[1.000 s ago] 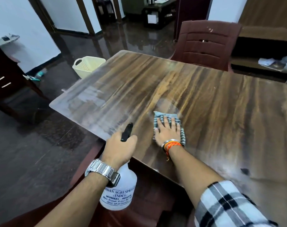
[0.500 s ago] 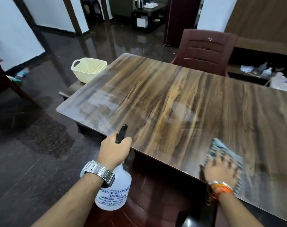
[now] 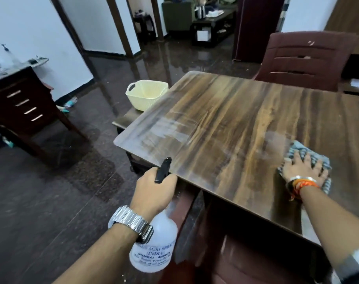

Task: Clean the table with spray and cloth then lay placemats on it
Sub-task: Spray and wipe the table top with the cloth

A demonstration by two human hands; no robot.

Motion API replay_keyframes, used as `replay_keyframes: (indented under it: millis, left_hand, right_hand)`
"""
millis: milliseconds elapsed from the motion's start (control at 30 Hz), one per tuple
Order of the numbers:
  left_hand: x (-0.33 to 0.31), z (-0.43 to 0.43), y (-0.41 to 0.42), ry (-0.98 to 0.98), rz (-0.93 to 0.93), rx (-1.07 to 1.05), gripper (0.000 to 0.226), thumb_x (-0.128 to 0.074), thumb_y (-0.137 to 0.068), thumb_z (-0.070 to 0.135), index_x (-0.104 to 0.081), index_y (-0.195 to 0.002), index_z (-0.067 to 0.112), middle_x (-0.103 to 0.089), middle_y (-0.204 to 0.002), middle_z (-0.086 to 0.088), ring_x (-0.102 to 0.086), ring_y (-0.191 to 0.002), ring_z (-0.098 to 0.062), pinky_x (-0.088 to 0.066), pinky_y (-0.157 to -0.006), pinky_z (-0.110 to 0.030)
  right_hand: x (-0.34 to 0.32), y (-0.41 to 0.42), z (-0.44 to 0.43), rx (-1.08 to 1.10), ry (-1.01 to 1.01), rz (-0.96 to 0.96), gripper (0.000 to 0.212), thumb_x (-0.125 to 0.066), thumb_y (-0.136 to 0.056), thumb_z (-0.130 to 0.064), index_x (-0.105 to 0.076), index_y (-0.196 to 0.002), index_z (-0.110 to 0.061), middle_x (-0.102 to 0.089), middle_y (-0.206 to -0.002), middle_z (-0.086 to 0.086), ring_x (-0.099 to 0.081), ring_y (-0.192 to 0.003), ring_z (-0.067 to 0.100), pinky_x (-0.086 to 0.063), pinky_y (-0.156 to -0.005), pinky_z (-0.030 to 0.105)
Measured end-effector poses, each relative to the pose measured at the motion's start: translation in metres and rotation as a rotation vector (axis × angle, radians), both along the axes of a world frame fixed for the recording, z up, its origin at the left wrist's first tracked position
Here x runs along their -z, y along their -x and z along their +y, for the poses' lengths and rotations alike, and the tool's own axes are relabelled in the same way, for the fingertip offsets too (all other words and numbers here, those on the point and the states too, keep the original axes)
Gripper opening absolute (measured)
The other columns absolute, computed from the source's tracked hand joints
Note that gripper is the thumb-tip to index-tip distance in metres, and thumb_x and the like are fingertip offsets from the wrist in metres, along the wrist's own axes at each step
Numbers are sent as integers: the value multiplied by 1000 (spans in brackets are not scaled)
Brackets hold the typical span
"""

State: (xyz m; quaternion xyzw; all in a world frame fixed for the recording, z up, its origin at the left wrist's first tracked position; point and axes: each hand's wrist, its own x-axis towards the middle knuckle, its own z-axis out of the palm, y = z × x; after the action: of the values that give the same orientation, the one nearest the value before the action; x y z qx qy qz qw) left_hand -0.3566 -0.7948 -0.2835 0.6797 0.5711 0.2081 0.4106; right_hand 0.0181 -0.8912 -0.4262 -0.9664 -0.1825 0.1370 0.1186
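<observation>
A dark wood-grain table (image 3: 225,124) fills the right half of the view, with a pale hazy patch near its left corner. My left hand (image 3: 154,191) grips a translucent white spray bottle (image 3: 158,247) with a black nozzle, held just off the table's near edge. My right hand (image 3: 303,169) lies flat, fingers spread, on a blue-grey striped cloth (image 3: 299,149) pressed to the tabletop at the right. No placemats are in view.
A cream plastic basket (image 3: 145,95) sits on a low stand beyond the table's left corner. A maroon chair (image 3: 303,60) stands at the far side, another chair below the near edge. A dark drawer unit (image 3: 20,103) stands at the left.
My right hand slid the cloth from the table's middle to the right, then pushed it slightly away from the near edge. My left hand kept the bottle by the edge.
</observation>
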Motion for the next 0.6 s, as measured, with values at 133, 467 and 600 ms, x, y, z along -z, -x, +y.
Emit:
replay_keyframes:
  millis: [133,467,600]
  left_hand:
    - [10,55,21,20,1,19,19,-56,-78,28,-46,-69,14,-49,-63,1,-44,-56,-19,-34,-54,-31]
    - [20,202,110,74,14,114,25,-56,-84,22,-41,-65,15,-51,-66,-2,-47,-62,-24,-31,-54,-34]
    - [17,252,140,71,25,106,18,-56,-84,22,-48,-71,13,-58,-71,-4,-50,-60,-23,-34,-55,-33]
  right_hand:
    - [10,75,101,-239,16,-64,56,-29,-96,-49,-22,-149,-33,-13,-160,-4,-6,-146,29,-2,-117,49]
    - [4,314,285,-591,-33,-92,54,-27,-97,-45,-17,-150,-38,-9,-160,-8,-2,-147,24,-1,-118,47]
    - [6,292,278,-446,-16,-138,55,-31,-95,-46,-20,-149,-39,-14,-160,-7,-9,-147,23,-5,-117,47]
